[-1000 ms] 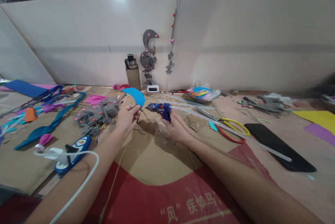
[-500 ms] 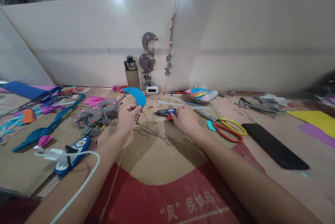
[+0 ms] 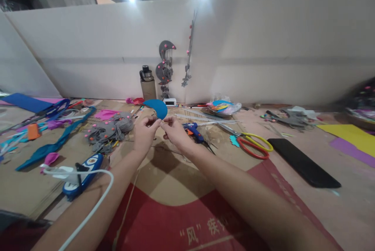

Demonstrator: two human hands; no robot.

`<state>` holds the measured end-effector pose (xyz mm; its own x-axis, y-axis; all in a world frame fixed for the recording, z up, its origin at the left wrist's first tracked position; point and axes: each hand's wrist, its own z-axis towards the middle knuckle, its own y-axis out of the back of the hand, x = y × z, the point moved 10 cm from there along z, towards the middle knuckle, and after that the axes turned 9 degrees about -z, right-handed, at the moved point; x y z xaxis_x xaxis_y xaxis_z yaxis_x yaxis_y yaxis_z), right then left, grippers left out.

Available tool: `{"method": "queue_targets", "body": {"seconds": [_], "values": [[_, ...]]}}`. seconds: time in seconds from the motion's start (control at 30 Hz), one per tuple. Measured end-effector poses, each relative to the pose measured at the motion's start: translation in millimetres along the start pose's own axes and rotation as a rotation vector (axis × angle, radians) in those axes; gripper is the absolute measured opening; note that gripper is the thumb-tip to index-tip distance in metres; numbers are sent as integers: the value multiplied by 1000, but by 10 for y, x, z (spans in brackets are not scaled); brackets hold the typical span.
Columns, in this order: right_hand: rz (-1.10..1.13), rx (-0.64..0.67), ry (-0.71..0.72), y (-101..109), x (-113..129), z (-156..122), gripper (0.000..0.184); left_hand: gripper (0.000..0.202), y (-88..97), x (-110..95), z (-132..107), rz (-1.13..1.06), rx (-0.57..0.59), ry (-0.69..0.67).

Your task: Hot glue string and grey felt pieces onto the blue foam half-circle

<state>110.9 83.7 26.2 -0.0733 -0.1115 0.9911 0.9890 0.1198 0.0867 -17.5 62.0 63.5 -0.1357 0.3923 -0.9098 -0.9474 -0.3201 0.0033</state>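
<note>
Above the middle of the cardboard-covered worktop (image 3: 172, 182), both hands meet under a blue crescent (image 3: 157, 107) of thin craft sheet. The left hand (image 3: 145, 133) pinches the crescent's lower edge between thumb and fingertips and holds it upright off the surface, probably so that both faces stay free and the edge is easy to get at. The right hand (image 3: 175, 131) has its fingers drawn narrow against that same spot, touching the left fingertips. Whether it grips the crescent itself or something small hanging from it cannot be made out.

Just beside the right wrist a blue glue gun (image 3: 193, 129) lies on the worktop, apart from both hands, seemingly parked within easy reach. Scissors (image 3: 243, 139) with red and yellow handles rest further right, near a flat black slab (image 3: 303, 163). Left of the hands sits a heap of grey felt pieces (image 3: 108, 130), and nearer the person a blue-and-white power strip (image 3: 83, 169) with a white cable.
</note>
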Motion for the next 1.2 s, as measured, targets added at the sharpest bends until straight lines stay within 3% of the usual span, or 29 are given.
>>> {"method": "queue_targets", "body": {"seconds": [0.17,0.3,0.77,1.1,1.2], "values": [[-121,-99,136,188,83,32,17,25,-102,314,7,-210,56,198],[-112,-145,173,276,97,43,17,29,-152,410,-12,-312,57,266],[-9,-175,142,312,-10,69,18,28,-251,387,-86,-451,61,313],[103,-71,110,224,-39,63,19,31,-355,500,-130,-655,87,455],[70,-116,103,275,-59,74,19,33,-311,508,-124,-572,65,428]]}}
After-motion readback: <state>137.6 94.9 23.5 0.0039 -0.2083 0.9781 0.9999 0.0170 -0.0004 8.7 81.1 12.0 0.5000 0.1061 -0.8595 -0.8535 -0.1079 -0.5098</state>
